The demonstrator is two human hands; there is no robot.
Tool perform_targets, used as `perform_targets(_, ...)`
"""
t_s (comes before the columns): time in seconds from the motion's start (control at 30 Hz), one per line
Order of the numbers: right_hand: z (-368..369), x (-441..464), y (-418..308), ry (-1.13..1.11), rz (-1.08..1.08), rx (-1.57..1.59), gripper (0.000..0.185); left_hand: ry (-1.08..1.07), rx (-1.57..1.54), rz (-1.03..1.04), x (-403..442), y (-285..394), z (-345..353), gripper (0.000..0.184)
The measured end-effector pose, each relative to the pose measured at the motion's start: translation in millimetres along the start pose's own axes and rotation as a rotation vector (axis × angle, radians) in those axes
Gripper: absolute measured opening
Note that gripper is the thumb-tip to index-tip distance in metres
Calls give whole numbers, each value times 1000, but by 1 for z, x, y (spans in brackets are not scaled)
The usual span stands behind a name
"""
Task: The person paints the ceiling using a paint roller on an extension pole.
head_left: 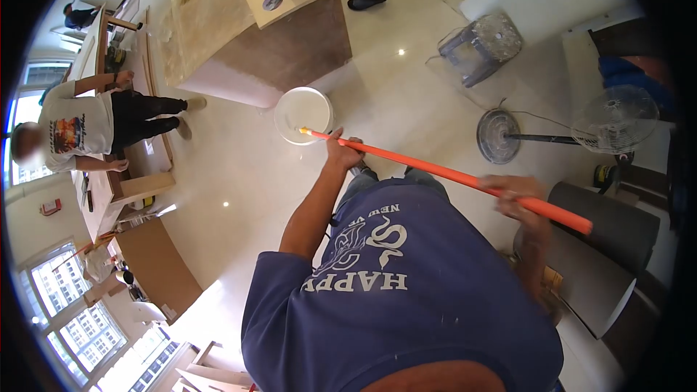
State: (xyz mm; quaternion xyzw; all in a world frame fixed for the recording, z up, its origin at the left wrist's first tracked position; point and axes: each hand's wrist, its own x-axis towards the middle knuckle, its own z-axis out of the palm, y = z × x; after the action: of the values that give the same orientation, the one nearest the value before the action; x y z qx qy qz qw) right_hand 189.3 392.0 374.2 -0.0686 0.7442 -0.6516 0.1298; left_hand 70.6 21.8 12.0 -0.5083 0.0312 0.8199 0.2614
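A long orange pole (428,167) runs slantwise in front of my body. My left hand (343,149) is closed around its lower part. Higher up, toward the thick end, my right hand (517,194) is wrapped round the pole, somewhat smeared by motion. The pole's thin tip, yellow and white, reaches over the opening of a white bucket (280,120) on the floor. Pale material shows inside the bucket; whether the tip touches it, I cannot tell.
A large wooden box (283,58) stands beyond the bucket, with boards on top. To the right are a dusty stool (481,47), a standing fan (501,136) with a cable, and dark rolls (595,276). Another person (87,123) stands at a workbench (98,203) on the left.
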Motion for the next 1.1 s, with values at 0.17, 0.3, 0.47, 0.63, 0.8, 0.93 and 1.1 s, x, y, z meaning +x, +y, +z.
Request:
perform_targets(0.17, -33, -21, 26, -92, -15, 24, 30, 123, -39, 91, -3, -36, 11, 42)
perform_targets(0.3, -80, -63, 25, 4, -127, 159, 27, -56, -72, 56, -47, -88, 16, 48)
perform_targets(0.47, -79, -48, 69, -194, -123, 41, 17, -23, -106, 158, -1, -83, -8, 54)
perform_targets(0.63, -74, -46, 90, -204, -224, -12, 12, 45, -73, 212, 14, -93, -6, 59)
perform_targets(0.8, -129, -89, 68, -128, -298, 211, 15, -107, -29, 162, -46, -156, 17, 56)
perform_targets(0.93, -115, -75, 96, -187, -235, 5, 15, -60, -43, 243, -14, -133, 6, 58)
perform_targets(1.1, -93, -76, 87, -218, -175, 28, 13, -15, 76, 290, 21, -123, -5, 49)
